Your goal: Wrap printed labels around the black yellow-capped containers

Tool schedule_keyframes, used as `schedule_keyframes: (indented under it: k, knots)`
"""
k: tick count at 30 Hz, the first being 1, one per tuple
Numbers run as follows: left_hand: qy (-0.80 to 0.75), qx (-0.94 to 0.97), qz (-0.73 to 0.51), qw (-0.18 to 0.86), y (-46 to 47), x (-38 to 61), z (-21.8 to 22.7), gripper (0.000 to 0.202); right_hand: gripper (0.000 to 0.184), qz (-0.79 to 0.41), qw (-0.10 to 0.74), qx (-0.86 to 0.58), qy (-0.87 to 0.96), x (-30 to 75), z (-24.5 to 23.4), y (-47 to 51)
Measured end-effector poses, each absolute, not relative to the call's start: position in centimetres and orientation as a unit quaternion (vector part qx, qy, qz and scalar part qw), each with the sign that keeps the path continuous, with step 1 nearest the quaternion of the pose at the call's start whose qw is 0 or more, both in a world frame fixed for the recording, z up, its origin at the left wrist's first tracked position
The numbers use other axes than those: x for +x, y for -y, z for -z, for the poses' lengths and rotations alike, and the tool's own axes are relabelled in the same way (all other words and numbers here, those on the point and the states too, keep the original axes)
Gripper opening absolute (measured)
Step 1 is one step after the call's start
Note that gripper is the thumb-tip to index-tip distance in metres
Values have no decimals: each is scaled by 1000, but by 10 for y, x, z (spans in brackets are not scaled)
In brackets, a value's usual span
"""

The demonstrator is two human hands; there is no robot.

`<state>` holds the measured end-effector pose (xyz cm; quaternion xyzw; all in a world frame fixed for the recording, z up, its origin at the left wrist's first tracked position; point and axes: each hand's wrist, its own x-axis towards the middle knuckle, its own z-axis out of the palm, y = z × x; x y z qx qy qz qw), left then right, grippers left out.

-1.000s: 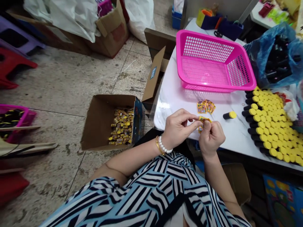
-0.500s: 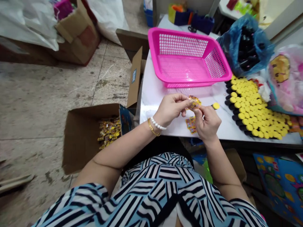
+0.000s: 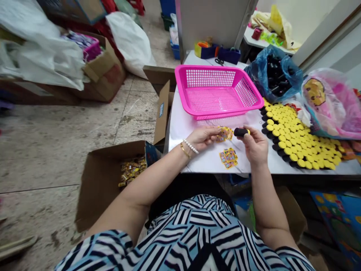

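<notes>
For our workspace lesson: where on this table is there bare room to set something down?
Bare: the near-left corner of the table, between pink basket, left hand and front edge; the basket's floor. Crowded: right side, with yellow-capped tubes and bags.

A white bench (image 3: 183, 128) carries an empty pink mesh basket (image 3: 211, 78) at its middle. To the right of the basket lie packed rows of yellow-capped black tubes (image 3: 296, 139), their caps facing up and outward. Behind them a blue plastic bag (image 3: 275, 73) holds more black tubes, and a pink printed bag (image 3: 332, 101) sits at the far right. Scissors (image 3: 218, 60) lie behind the basket. On the tiled floor (image 3: 56, 139) an open cardboard box (image 3: 96, 188) holds small yellow wrapped pieces (image 3: 132, 170). A white sack (image 3: 131, 37) stands farther back.
</notes>
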<state>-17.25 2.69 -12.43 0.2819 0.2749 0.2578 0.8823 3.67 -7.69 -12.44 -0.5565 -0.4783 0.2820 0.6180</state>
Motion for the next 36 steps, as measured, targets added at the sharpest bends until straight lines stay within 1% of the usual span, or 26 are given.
schedule_keyframes:
  k: [2,4,9,12,14,18,21,27,29,33,36]
  knots:
    - [-270,260,-252,892,-28,-173,122,11,43,-326,625,-522,480,20,126,72]
    - [-269,241,-251,898,-29,-173,121,10,44,-325,623,-520,486,10,127,66]
    - [-261,230,-276,896,-30,-176,121,7,43,-271,645,-541,466,5,129,56]
    - [-261,224,-277,897,-29,-175,121,10,42,-232,646,-544,483,4,131,57]
    - [-263,223,-283,895,-28,-175,121,11,40,-195,632,-543,517,2,133,59]
    - [-268,233,-305,884,-30,-173,125,10,36,-100,576,-546,600,1,134,63]
    - [-284,240,-324,870,-31,-171,128,11,35,-61,550,-562,614,2,134,63]
    - [-291,239,-331,865,-30,-172,124,10,33,-129,588,-505,618,4,140,56]
    - [-288,236,-324,870,-30,-173,120,12,33,-134,587,-501,621,5,143,55]
    - [-292,238,-325,868,-29,-176,116,19,34,-65,560,-522,641,5,143,58]
    - [-301,252,-323,861,-27,-176,117,18,24,25,544,-507,668,2,141,61]
